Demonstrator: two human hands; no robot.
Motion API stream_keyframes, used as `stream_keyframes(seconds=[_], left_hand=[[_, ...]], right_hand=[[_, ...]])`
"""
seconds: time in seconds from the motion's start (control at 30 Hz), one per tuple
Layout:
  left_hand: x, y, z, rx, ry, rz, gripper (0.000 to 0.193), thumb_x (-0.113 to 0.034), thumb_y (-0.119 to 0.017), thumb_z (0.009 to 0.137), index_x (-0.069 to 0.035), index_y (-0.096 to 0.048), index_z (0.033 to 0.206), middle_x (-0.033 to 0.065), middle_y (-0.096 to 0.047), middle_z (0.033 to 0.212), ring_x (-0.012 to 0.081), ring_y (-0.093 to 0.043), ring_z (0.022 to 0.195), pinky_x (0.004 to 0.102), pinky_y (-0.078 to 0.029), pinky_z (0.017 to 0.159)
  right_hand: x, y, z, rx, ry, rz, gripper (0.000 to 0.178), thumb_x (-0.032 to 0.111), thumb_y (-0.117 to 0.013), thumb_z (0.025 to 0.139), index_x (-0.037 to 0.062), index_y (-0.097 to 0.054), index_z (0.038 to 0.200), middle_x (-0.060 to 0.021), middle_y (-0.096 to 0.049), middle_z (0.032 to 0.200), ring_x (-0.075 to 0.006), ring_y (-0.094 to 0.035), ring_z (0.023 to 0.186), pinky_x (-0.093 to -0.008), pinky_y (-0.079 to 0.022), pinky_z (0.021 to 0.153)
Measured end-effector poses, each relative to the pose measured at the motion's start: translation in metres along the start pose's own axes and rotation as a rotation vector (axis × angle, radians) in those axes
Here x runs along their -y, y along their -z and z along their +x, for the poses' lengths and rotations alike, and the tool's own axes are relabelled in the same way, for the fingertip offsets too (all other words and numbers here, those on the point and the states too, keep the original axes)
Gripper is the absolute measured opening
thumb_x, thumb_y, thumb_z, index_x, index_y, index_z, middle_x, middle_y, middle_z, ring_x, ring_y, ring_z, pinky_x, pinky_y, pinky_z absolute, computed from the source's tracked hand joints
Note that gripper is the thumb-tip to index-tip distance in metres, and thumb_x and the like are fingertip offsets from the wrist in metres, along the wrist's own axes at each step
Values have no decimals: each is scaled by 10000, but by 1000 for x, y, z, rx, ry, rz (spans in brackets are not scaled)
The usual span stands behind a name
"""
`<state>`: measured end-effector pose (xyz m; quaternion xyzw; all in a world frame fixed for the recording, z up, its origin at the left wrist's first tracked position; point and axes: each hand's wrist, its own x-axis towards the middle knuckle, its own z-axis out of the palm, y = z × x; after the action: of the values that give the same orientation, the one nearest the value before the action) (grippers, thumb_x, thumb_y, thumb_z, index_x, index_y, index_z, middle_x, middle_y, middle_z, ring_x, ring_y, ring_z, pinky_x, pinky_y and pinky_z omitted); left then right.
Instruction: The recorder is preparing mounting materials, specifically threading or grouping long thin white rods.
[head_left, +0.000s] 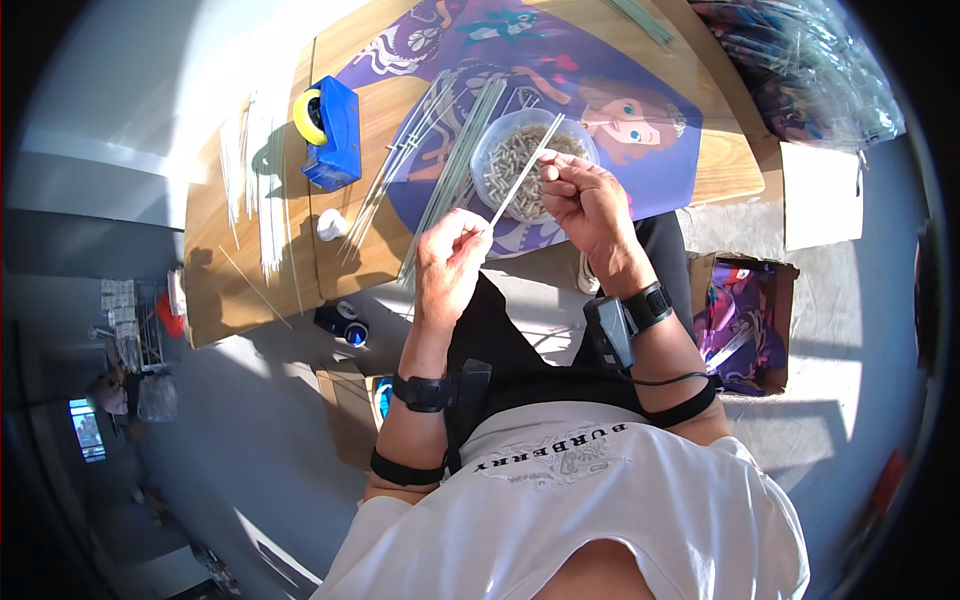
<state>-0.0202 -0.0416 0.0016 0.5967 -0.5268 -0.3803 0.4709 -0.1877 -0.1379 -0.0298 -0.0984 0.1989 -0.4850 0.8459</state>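
White shirt nearest; both hands pinch a pale rod over a bowl of short pieces.

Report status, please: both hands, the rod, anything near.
Left hand pinching white rod at lower end; right hand near upper part, grip unclear. Rod slants over bowl of short pieces. Thin rods left of bowl.

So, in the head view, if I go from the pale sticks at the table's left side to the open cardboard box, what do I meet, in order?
Pale sticks → blue tape dispenser → left hand → right hand → open cardboard box.
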Motion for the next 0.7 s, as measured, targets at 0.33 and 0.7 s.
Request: stream_keyframes(seconds=[0.33,0.7], left_hand=[[4,-12,-21,-84,71,-220,80,-26,-573,829,-19,-556,751,-37,-459,604,22,-402,521,187,-312,466],[-8,-16,-40,-112,306,-592,92,-73,-550,872,-31,-530,793,-16,-424,578,41,-379,446,180,-251,385]], right_hand=[[-8,-9,-7,-13,202,-412,125,89,-638,822,-12,-644,748,11,-509,571,-27,-365,468,-185,-239,406],[-15,-23,-17,16,448,-761,179,111,-610,854,-16,-621,729,31,-455,538,-30,-348,462,-186,-235,416]])
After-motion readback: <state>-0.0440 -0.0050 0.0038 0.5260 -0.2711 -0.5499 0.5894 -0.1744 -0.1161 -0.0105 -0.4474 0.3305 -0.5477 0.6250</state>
